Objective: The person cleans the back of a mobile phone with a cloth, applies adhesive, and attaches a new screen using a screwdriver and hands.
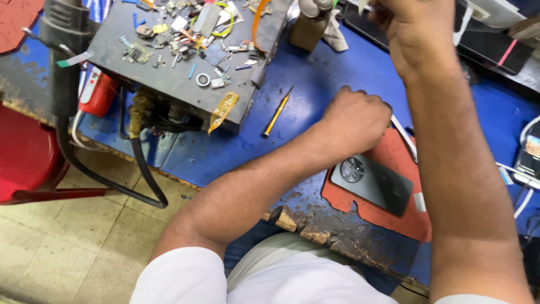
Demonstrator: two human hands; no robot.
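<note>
A dark grey phone (376, 181) lies back up, round camera ring showing, on a worn red mat (394, 217) on the blue bench. My left hand (355, 119) rests as a fist at the mat's upper edge, just above the phone; what its fingers hold is hidden. My right hand (415, 31) is raised at the far side of the bench, fingers curled, with a small pale piece showing at its top edge. A yellow-handled tool (275, 114) lies on the bench to the left of my left hand.
A grey metal box (169, 84) covered with small parts, screws and tape stands at the back left, black cables hanging from it. A red stool (25, 152) sits at the left. A dark tray (495, 50) and white cables (526, 191) lie at the right.
</note>
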